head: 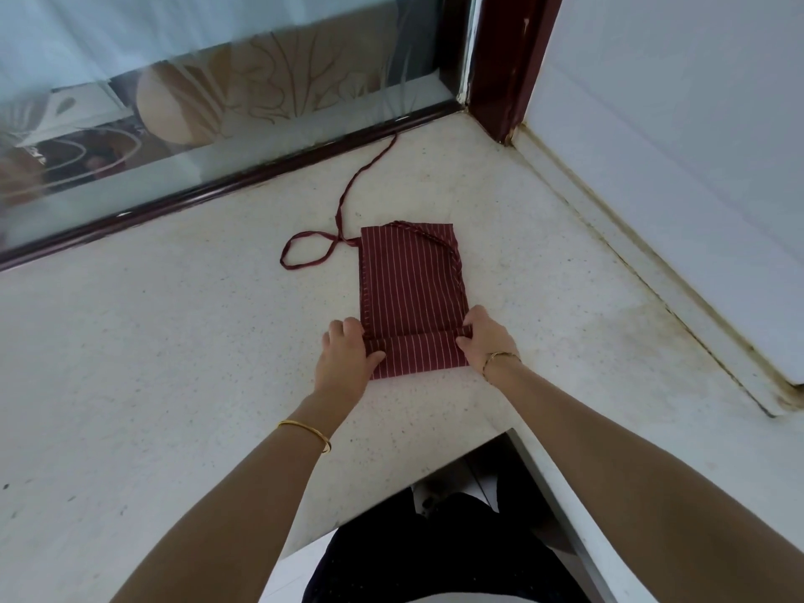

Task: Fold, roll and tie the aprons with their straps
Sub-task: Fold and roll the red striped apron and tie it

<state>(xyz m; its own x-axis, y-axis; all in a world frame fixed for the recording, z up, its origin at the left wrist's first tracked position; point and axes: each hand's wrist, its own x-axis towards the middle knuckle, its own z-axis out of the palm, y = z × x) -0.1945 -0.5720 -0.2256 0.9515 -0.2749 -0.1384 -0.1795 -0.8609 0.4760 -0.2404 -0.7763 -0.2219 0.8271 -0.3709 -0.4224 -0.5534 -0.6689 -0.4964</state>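
Observation:
A dark red apron (411, 285) with thin white stripes lies folded into a narrow rectangle on the speckled white counter (174, 341). Its near end is turned over into a short fold. My left hand (348, 354) grips the left end of that fold, fingers curled over its edge. My right hand (485, 337) pinches the right end of the same fold. One strap (343, 202) runs from the apron's far left corner, loops on the counter and trails toward the window frame. A second strap (439, 243) lies across the apron's far right corner.
A dark red window frame (243, 176) with patterned glass borders the counter at the back. A white wall (696, 167) and its raised ledge close the right side. The counter's front edge cuts in at a corner (513, 433) near my body.

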